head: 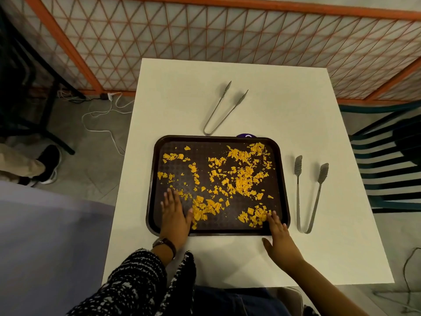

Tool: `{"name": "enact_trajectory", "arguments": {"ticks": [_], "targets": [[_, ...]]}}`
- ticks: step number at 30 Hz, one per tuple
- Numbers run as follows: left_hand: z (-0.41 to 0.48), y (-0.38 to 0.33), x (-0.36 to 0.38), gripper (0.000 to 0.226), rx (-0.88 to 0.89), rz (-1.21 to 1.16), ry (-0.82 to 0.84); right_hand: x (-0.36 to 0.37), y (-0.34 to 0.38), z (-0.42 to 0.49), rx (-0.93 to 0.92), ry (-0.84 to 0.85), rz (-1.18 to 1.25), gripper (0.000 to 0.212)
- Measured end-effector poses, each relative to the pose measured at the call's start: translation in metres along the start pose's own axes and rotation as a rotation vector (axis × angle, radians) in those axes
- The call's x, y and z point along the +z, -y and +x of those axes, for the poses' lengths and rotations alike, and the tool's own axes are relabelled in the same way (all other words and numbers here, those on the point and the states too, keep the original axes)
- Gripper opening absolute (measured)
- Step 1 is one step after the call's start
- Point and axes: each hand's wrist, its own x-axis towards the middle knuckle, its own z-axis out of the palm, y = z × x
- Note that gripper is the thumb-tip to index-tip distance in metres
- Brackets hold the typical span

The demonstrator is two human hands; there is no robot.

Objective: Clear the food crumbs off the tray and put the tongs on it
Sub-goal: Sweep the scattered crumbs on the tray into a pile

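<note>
Now both palms down on the tray [283,179], a dark brown rounded rectangle with a raised rim and pebbled floor, centred on the white tabletop [173,106]. My left hand [174,212] lies flat, fingers spread, at the tray's near-left corner; my right hand [279,238] crosses the near rim, fingers loose, holding nothing. Yellow crumbs [241,179], flaky and angular, lie scattered, thickest toward the tray's right. Slim wire tongs [224,108] lie beyond the tray; flat-bladed metal tongs [311,195] just right of it.
</note>
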Motion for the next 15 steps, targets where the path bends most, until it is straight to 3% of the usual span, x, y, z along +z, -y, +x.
{"name": "enact_trajectory", "arguments": {"ticks": [7,11,15], "targets": [[-0.018,-0.038,0.009,0.071,0.235,-0.221,0.209,-0.001,0.000,0.000,0.001,0.010,-0.012,0.075],[0.007,-0.027,-0.013,0.071,0.112,-0.309,0.032,-0.002,-0.001,0.000,-0.008,0.013,-0.015,0.076],[0.045,0.000,-0.034,0.071,-0.017,-0.194,-0.070,-0.003,-0.001,0.000,-0.008,0.018,-0.015,0.076]]}}
